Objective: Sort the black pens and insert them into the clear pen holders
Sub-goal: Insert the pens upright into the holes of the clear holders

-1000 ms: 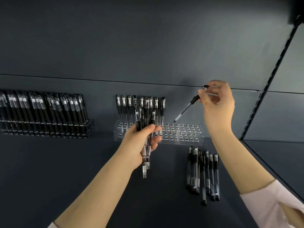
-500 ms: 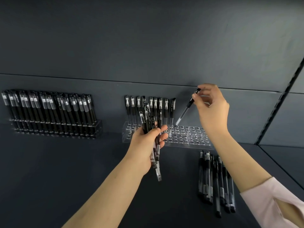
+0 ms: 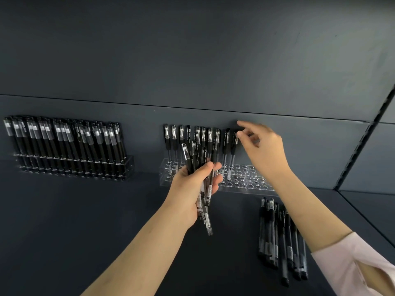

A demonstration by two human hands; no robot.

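Observation:
My left hand (image 3: 192, 189) grips a bundle of several black pens (image 3: 206, 201) in front of the clear pen holder (image 3: 252, 182). That holder's left part carries a row of upright black pens (image 3: 188, 135); its right part shows bare holes. My right hand (image 3: 263, 146) hovers at the top of the rightmost standing pen (image 3: 233, 146). The thumb tip sits at that pen's cap, while the index finger is lifted and stretched out above it. The hand is blurred, and nothing is gripped in it.
A second clear holder (image 3: 128, 165) at the left is packed with black pens. Several loose black pens (image 3: 282, 238) lie on the dark shelf surface at the lower right. A dark back wall rises behind, and a slotted shelf rail (image 3: 363, 146) runs at the right.
My right hand has lowered the pen it pinched into the holder, where it now stands upright beside the row, and its fingers have loosened. The left hand keeps its bundle.

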